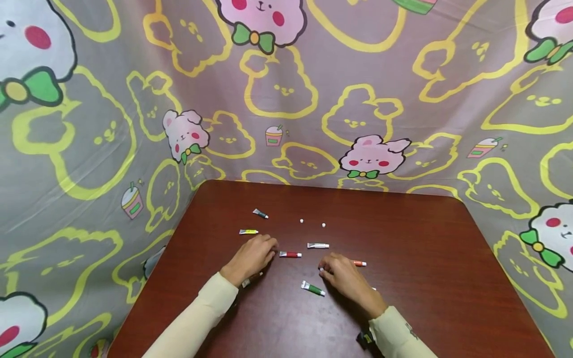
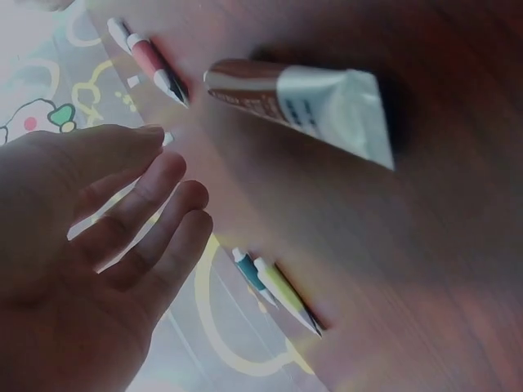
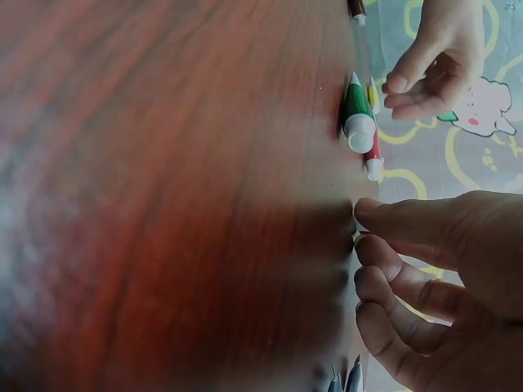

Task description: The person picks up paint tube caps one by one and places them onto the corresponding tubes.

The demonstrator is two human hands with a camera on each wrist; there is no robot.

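My left hand (image 1: 252, 256) hovers over the table with its fingers loosely bent and nothing in them. Near it lie a brown paint tube (image 2: 245, 86), partly hidden by my wrist in the head view, a yellow tube (image 1: 248, 231) and a red tube (image 1: 291, 254). My right hand (image 1: 342, 273) is low at the tabletop, thumb and fingertips close together. A small pale spot shows at these fingertips in the head view; I cannot tell whether they pinch something. The green tube (image 1: 313, 288) lies left of this hand, and an orange tube (image 1: 360, 263) is partly hidden behind it.
A white tube (image 1: 318, 245) and two small white caps (image 1: 302, 221) (image 1: 324, 225) lie farther back on the brown table (image 1: 403, 223). A dark teal tube (image 1: 260, 214) is at the back left. Patterned cloth (image 1: 286, 99) hangs around the table.
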